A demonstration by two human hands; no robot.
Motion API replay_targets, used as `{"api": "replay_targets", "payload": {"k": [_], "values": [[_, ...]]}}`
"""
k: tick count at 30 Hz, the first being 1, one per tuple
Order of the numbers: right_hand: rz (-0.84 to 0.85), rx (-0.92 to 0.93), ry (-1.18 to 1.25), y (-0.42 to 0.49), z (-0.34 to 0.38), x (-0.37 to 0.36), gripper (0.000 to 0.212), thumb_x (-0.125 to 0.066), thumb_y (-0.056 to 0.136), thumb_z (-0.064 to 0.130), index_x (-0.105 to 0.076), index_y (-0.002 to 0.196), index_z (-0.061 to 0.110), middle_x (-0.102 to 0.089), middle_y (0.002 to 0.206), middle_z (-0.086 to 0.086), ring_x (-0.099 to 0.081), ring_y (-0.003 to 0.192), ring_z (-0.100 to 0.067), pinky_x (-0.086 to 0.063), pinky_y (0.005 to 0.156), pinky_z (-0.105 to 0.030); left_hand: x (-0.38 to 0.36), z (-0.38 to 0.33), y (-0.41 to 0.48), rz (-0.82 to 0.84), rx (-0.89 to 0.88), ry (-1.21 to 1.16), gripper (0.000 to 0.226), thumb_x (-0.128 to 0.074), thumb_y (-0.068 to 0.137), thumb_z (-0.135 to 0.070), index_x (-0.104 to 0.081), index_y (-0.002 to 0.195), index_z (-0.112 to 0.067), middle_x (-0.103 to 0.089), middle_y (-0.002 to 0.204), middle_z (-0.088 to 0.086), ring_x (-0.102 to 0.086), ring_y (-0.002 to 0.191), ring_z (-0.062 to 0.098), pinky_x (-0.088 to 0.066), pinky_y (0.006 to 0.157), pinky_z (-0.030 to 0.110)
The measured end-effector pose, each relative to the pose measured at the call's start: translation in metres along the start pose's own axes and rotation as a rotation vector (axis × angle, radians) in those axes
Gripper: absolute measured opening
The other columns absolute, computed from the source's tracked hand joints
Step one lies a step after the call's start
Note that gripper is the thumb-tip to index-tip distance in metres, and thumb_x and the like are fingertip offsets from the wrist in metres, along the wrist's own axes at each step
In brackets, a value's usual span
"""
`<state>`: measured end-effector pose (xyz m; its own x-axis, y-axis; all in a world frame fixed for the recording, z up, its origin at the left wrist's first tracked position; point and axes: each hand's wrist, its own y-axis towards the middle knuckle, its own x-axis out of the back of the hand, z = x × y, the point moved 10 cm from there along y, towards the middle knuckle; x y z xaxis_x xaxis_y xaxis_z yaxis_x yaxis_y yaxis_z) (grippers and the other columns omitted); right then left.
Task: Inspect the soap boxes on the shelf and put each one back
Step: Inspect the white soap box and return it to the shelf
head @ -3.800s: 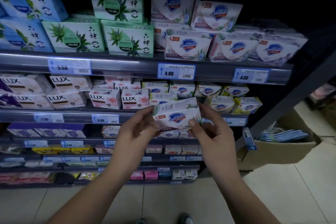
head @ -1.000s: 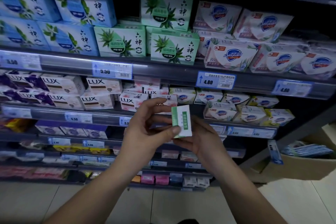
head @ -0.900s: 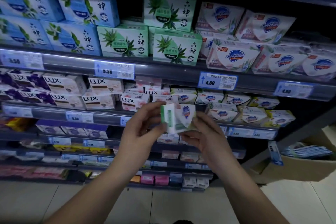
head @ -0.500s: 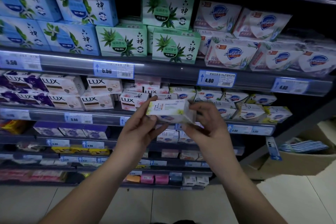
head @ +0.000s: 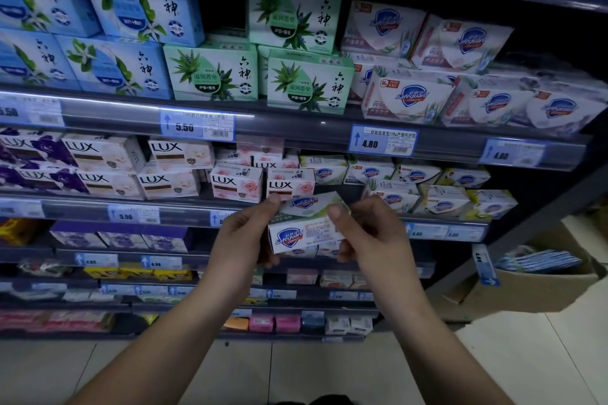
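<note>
Safeguard soap box (head: 306,227), white with a green corner and a blue shield: hangs below the 4.80 price tag (head: 383,140) and a little to its left, tilted, one long face toward the camera, clear of every shelf. Gripped at both ends. Left hand (head: 243,240), below and left of the tag: thumb on the upper left corner, fingers curled behind that end. Right hand (head: 368,237), almost straight below the tag: thumb pressed on the upper right edge, fingers curled under. Nothing else in either hand.

Just under the tag and slightly left, behind the box, a dark gap (head: 352,196) on the shelf, probably the slot to refill. Left of it, pink LUX boxes (head: 289,182); below the tag and to its right, small Safeguard boxes (head: 391,197), loosely set, some skewed. Far below and right of the tag, a cardboard carton (head: 526,293) on the floor.

Risks, as a judgement only. Could slip during a one-handed reach, with just a thumb and fingertips on one end, and drop to the tiles. Could shove the skewed neighbours back or knock one off if pushed in crooked. Could land among the LUX boxes, given the closeness of the two brands.
</note>
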<state>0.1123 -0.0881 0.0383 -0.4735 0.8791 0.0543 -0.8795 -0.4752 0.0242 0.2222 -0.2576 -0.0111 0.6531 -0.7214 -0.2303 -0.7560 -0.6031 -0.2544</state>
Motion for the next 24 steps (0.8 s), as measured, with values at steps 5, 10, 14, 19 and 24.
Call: {"api": "replay_targets", "payload": {"k": [5,10,14,19,24], "values": [[0.024,-0.037,-0.019,0.004,-0.013,0.003,0.022,-0.072,0.094,0.037,-0.064,0.092,0.017,-0.062,0.07,0.004,-0.057,0.053,-0.013,-0.051,0.05,-0.025,0.002,-0.005,0.003,-0.028,-0.047,0.072,0.04,-0.074,0.067,-0.063,-0.079,0.089,-0.031,-0.065,0.073,0.022,-0.06,0.057,0.024,-0.053,0.052,0.03],[-0.005,-0.103,-0.023,0.011,-0.032,0.015,0.008,-0.06,0.103,0.016,-0.064,0.107,0.02,-0.075,0.103,-0.002,-0.077,0.082,-0.02,-0.062,0.069,-0.028,0.002,-0.015,0.003,-0.079,-0.27,0.332,0.045,-0.083,0.065,-0.05,-0.071,0.103,-0.029,-0.074,0.074,-0.009,-0.07,0.07,0.001,-0.053,0.064,0.012],[-0.01,-0.075,-0.122,0.015,-0.036,0.025,0.016,-0.061,0.102,0.017,-0.067,0.109,0.03,-0.072,0.106,0.017,-0.073,0.095,-0.012,-0.062,0.081,-0.031,-0.007,-0.014,0.001,-0.079,-0.36,0.417,0.056,-0.079,0.066,-0.05,-0.073,0.116,-0.027,-0.074,0.11,-0.015,-0.067,0.104,-0.006,-0.056,0.087,0.017],[-0.036,-0.114,-0.195,0.021,-0.048,0.037,0.03,-0.061,0.099,0.013,-0.065,0.1,0.043,-0.068,0.097,0.018,-0.067,0.094,-0.007,-0.058,0.088,-0.043,-0.031,-0.018,0.004,-0.03,-0.501,0.557,0.04,-0.078,0.079,-0.037,-0.065,0.117,-0.04,-0.062,0.117,-0.021,-0.059,0.106,-0.013,-0.05,0.088,0.008],[-0.084,-0.148,-0.081,0.029,-0.058,0.058,0.04,-0.063,0.099,0.014,-0.063,0.133,0.035,-0.066,0.122,0.023,-0.068,0.111,-0.01,-0.057,0.099,-0.046,-0.07,-0.035,0.035,0.091,-0.629,0.826,0.05,-0.084,0.082,-0.013,-0.068,0.128,-0.027,-0.067,0.12,-0.006,-0.063,0.103,0.002,-0.052,0.093,0.015]]}}
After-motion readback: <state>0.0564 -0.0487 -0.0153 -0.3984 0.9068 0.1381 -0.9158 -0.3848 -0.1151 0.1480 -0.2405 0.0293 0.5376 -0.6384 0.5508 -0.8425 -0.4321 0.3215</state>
